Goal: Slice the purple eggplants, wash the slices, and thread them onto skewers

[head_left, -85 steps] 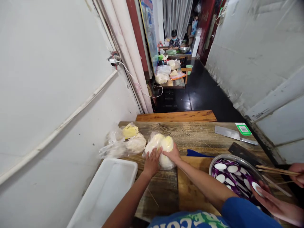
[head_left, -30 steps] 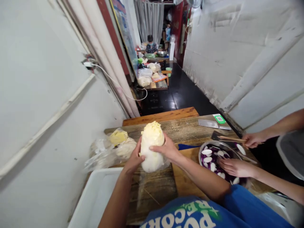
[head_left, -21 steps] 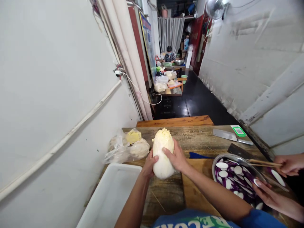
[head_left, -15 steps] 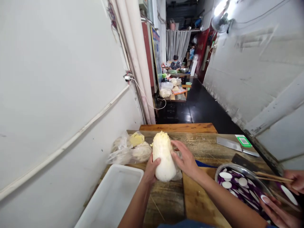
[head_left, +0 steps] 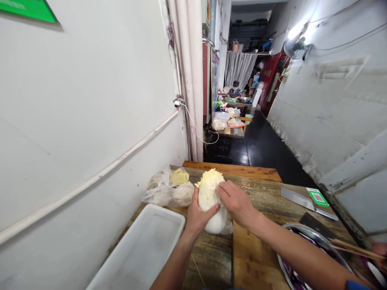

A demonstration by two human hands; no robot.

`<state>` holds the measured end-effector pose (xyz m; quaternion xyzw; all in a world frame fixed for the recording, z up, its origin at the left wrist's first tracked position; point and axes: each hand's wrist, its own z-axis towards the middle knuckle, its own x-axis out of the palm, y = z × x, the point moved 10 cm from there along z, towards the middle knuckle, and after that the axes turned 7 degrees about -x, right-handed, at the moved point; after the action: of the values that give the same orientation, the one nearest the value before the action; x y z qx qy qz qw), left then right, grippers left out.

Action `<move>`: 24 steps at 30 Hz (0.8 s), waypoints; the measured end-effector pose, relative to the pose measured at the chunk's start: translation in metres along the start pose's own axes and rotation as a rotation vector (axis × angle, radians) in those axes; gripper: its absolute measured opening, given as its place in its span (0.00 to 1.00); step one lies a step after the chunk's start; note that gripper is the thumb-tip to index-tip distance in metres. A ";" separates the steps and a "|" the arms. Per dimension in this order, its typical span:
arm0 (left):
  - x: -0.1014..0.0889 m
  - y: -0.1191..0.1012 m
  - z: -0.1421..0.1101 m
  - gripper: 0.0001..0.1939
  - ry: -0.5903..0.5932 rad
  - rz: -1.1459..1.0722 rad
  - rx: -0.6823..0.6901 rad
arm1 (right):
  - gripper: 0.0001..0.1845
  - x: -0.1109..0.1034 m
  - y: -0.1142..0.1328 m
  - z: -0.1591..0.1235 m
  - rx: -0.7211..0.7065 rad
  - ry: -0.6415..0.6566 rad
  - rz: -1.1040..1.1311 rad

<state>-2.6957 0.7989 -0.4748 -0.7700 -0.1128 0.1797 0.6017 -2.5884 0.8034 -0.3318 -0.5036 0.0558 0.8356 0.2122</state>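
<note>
A pale napa cabbage (head_left: 209, 195) with a yellow, ragged top is held over the wooden table (head_left: 208, 257). My left hand (head_left: 198, 215) grips its left side, thumb laid across the front. Against the upper right side, my right hand (head_left: 237, 201) has its fingers bent and pressed to the leaves; the fingertips are partly hidden. Behind the cabbage's lower right shows a bit of clear plastic. To the left lies a clear plastic bag (head_left: 167, 191) with pale, yellow-topped produce inside.
A white tray (head_left: 180, 225) stands at left, a cutting board (head_left: 248, 257) right of centre. My right forearm crosses a steel bowl (head_left: 282, 262) of purple and white slices. A cleaver (head_left: 298, 198) lies beyond. Another person's hand (head_left: 379, 250) is by chopsticks (head_left: 353, 247) at right.
My right hand has gone from spread fingers beside the cabbage to bent fingers pressed on its upper side. My left thumb reaches farther across. The view has shifted left; the other person's nearer hand is gone.
</note>
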 end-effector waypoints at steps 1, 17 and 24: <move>-0.001 0.000 0.000 0.53 -0.010 0.000 0.005 | 0.11 0.003 0.002 0.003 -0.019 0.025 -0.036; -0.004 0.005 0.005 0.53 0.009 -0.084 -0.075 | 0.08 0.029 -0.026 0.012 0.001 0.156 0.000; 0.015 0.019 0.002 0.47 0.247 -0.536 -0.246 | 0.08 0.027 -0.089 -0.023 0.500 -0.125 0.639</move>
<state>-2.6841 0.8021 -0.4955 -0.7957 -0.2586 -0.0952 0.5394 -2.5438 0.8851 -0.3557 -0.3420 0.3978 0.8492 0.0611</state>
